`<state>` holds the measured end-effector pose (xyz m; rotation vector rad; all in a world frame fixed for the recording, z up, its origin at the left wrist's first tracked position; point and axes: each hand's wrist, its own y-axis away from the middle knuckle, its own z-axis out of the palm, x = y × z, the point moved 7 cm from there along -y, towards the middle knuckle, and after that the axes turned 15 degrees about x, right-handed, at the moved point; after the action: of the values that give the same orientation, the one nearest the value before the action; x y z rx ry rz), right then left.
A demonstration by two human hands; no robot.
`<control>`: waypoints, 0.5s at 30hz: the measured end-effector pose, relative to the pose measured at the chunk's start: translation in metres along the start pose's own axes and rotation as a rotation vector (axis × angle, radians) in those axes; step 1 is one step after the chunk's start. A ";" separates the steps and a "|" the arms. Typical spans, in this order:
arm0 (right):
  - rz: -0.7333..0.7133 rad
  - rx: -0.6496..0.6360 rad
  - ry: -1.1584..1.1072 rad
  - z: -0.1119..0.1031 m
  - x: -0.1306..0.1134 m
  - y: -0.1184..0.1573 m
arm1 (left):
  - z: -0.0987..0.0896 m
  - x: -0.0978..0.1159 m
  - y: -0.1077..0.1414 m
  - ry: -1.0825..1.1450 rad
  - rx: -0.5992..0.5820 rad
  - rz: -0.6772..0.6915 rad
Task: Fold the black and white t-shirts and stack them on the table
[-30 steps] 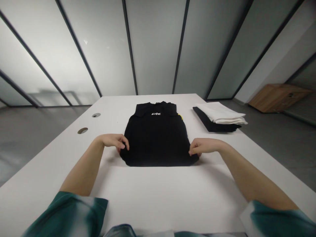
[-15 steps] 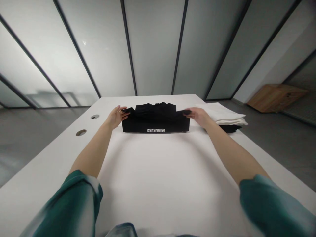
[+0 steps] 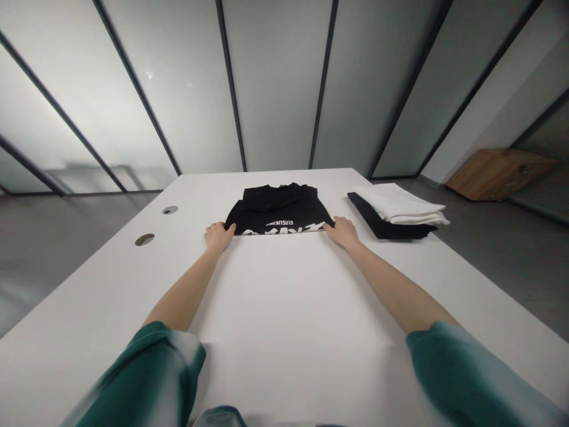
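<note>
A black T-shirt (image 3: 275,204) with white lettering lies folded over on the far part of the table, its print upside down to me. Larger white print shows along its near edge. My left hand (image 3: 219,236) grips the near left corner, thumb toward the cloth and fingers curled outside it. At the near right corner, my right hand (image 3: 343,231) holds the cloth the same way. Both hands rest low, at the tabletop. The fingertips under the cloth are partly hidden.
The white table (image 3: 284,308) extends toward me. Right of the shirt lie folded white cloth (image 3: 398,201) and folded black cloth (image 3: 377,225) beneath it. Two round holes (image 3: 144,239) pierce the table's left side. Frosted glass panels (image 3: 275,83) stand behind, and a wooden cabinet (image 3: 493,174) stands at right.
Both hands have come down and toward me with the raised edge of the shirt. That edge now lies on the table, with larger white print showing along it.
</note>
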<state>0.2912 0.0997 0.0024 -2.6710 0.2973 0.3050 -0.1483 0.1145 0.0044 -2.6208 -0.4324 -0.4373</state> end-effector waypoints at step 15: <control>-0.136 -0.234 -0.236 -0.033 0.027 0.017 | -0.021 -0.008 0.017 0.702 -0.361 0.076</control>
<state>0.3184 0.0663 0.0175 -2.8268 0.0057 0.6408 -0.1544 0.0885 0.0134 -2.5630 -0.0149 -1.4494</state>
